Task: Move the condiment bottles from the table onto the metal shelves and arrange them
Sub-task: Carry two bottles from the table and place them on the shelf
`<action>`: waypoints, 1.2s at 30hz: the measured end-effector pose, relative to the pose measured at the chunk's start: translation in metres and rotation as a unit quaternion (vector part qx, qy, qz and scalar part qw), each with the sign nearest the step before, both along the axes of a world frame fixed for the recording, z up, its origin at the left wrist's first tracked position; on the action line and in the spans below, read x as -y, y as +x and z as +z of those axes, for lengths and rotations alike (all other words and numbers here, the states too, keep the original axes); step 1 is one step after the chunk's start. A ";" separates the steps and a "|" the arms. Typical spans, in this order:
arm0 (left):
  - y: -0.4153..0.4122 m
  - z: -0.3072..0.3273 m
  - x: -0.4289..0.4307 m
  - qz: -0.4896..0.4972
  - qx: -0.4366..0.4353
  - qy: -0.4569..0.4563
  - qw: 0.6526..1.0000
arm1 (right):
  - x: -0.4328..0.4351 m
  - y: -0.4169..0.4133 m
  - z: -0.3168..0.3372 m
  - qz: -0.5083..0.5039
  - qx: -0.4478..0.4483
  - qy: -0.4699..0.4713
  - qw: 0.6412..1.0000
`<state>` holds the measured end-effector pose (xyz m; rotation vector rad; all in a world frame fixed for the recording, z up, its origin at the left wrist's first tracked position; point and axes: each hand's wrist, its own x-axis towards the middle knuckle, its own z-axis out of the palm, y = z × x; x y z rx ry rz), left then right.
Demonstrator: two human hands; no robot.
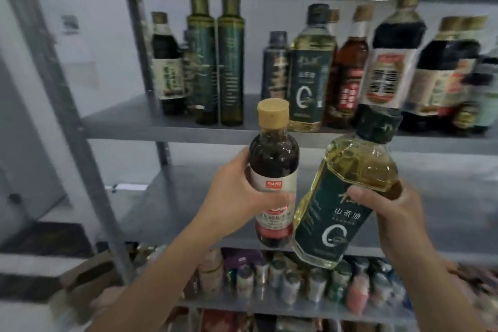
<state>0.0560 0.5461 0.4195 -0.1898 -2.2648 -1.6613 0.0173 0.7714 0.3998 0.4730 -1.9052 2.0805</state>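
My left hand (237, 197) grips a dark sauce bottle (273, 159) with a tan cap, held upright in front of the metal shelves. My right hand (390, 210) holds a yellow oil bottle (350, 191) with a dark green label and cap, tilted to the right. The two bottles nearly touch at their lower parts. Both are raised level with the front edge of the upper shelf (140, 121), where several bottles stand: two tall green ones (217, 62), an oil bottle of the same kind (310, 73), and dark soy bottles (390, 62).
The middle shelf (167, 202) behind the held bottles is bare grey metal. A lower shelf holds several small bottles and jars (291, 280). A grey upright post (62, 105) stands at left, with a cardboard box (89, 286) below it and a white wall behind.
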 end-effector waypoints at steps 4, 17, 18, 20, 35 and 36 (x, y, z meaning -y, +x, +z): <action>0.009 0.004 0.018 0.058 -0.009 -0.011 0.998 | 0.026 -0.011 0.003 0.076 0.003 0.009 0.997; 0.016 0.040 0.175 0.212 -0.094 -0.046 0.972 | 0.215 -0.036 0.043 0.233 -0.045 -0.012 0.971; 0.011 0.046 0.195 0.225 -0.105 -0.047 0.968 | 0.237 -0.039 0.049 0.228 -0.049 -0.023 0.972; 0.000 0.058 0.234 0.250 -0.126 -0.055 0.958 | 0.282 -0.047 0.062 0.209 -0.053 -0.046 0.975; -0.101 0.089 0.337 0.254 -0.216 -0.113 0.936 | 0.417 -0.110 0.130 0.024 -0.089 -0.114 0.989; -0.108 0.089 0.336 0.249 -0.216 -0.124 0.936 | 0.417 -0.114 0.126 0.020 -0.080 -0.120 0.989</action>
